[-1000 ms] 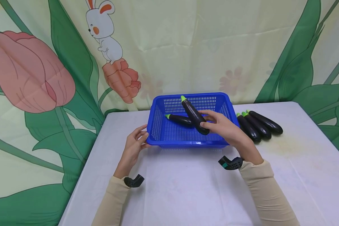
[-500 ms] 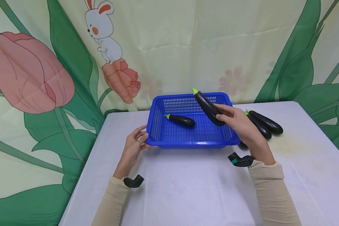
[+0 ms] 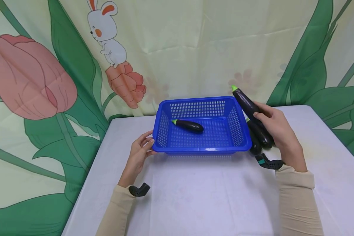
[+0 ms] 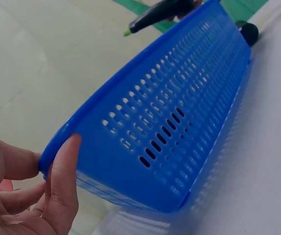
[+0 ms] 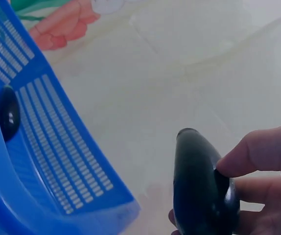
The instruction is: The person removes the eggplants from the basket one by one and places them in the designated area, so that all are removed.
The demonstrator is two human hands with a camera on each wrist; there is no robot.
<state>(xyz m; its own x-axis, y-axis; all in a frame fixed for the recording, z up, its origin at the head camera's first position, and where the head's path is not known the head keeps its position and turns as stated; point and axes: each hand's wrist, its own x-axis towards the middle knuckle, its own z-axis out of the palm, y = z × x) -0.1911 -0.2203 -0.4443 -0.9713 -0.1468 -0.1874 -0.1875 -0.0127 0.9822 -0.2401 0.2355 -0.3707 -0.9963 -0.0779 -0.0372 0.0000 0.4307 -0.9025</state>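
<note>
My right hand [image 3: 278,127] holds a dark purple eggplant [image 3: 245,102] by its thick end, thumb on the near side. Its green stem end points up and left, past the right rim of the blue plastic basket [image 3: 206,149]. In the right wrist view the held eggplant [image 5: 197,181] stands apart from the basket wall. My left hand [image 3: 137,157] pinches the basket's front left corner, which the left wrist view shows with fingers [image 4: 64,181] on the rim. One eggplant [image 3: 189,126] lies inside the basket.
Right of the basket, eggplants [image 3: 255,144] lie on the white-covered table [image 3: 194,193], partly hidden by my right hand and the held eggplant. A printed curtain [image 3: 177,49] with a rabbit and tulips hangs behind the table.
My right hand has carried the eggplant up and rightward, from over the basket to beyond its right rim. My left hand stays at the corner; the basket has hardly moved.
</note>
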